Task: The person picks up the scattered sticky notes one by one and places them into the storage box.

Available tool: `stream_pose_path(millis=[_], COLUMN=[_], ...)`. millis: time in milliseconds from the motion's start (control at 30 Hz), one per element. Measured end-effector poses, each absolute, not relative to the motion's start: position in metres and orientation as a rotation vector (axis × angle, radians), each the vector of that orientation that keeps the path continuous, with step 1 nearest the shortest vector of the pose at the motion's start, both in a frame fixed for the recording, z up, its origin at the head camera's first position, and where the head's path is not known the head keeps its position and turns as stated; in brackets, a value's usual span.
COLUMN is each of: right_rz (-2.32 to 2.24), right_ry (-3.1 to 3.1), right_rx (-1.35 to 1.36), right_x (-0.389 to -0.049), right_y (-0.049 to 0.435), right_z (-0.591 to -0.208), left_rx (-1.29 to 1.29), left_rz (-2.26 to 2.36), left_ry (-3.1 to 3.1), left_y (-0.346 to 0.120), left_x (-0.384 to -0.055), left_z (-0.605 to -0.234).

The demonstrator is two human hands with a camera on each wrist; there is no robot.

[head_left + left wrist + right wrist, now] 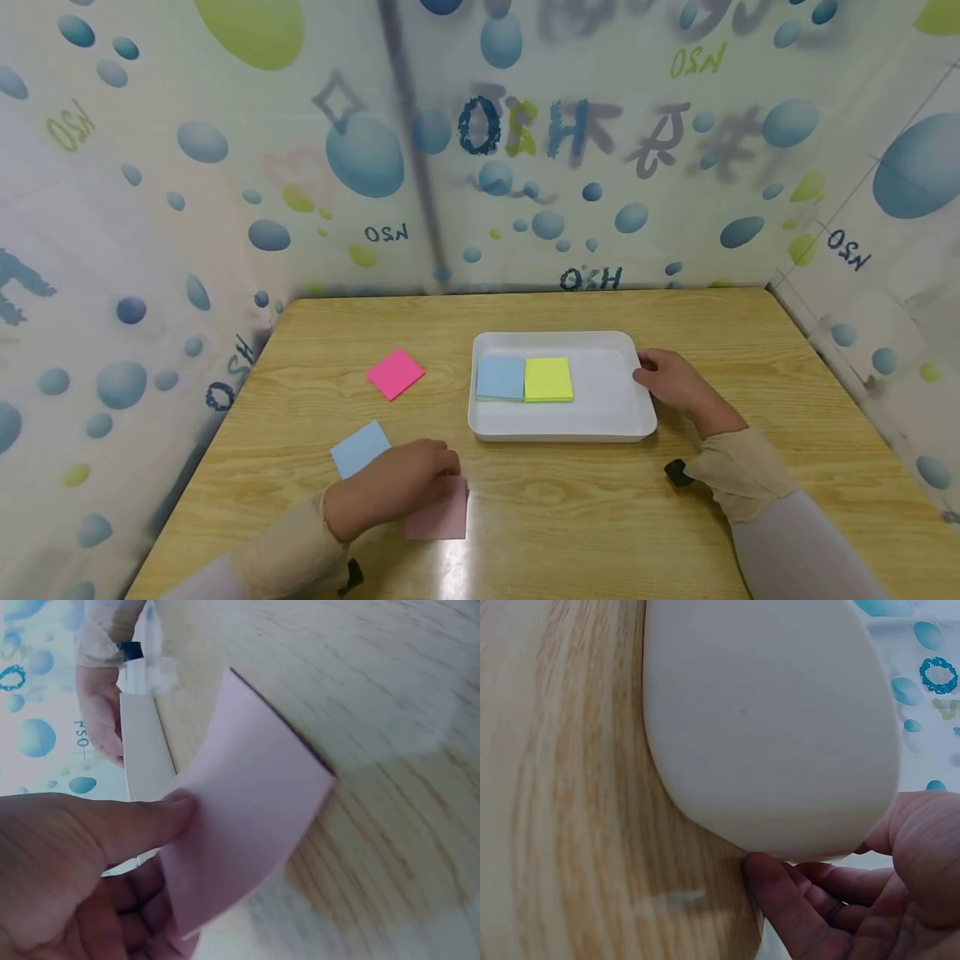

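My left hand [393,487] pinches a pale pink pad of sticky notes [244,795] between thumb and fingers. The pad bends in the left wrist view, with one edge close to the tabletop; I cannot tell whether it touches. At the right end of a white tray [611,400], my right hand [678,387] grips the rim, with fingertips against the outer wall [772,772]. Inside the tray, a light blue pad [500,377] lies beside a yellow pad [548,380], and a thin greenish edge shows under the blue one.
Left of the tray, a bright pink pad [395,375] lies on the wooden table [555,517]. Nearer me is another light blue pad [360,448], partly covered by my left hand. A patterned curtain [450,208] hangs behind the table.
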State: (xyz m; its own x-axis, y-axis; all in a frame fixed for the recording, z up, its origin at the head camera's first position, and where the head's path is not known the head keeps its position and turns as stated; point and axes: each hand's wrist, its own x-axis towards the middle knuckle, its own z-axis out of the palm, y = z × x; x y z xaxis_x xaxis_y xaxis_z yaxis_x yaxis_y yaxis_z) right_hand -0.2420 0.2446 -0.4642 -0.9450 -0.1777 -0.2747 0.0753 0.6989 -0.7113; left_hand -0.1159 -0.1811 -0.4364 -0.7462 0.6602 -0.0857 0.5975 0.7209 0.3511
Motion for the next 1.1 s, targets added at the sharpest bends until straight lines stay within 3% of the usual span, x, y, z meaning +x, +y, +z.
stream_pose_path(millis=[667,1100], right_rz=[-1.083,-1.097], right_ry=[2.605,2.601], right_rx=[-0.069,-0.071], right_x=[-0.242,-0.241], right_y=[0.244,0.244], right_z=[-0.464,-0.464], left_rx=[0.737,0.468], left_rz=[0.924,1.349], left_ry=[2.599,2.492], left_y=[-0.157,-0.129], left_x=[-0.141,-0.18], left_z=[-0.424,-0.421])
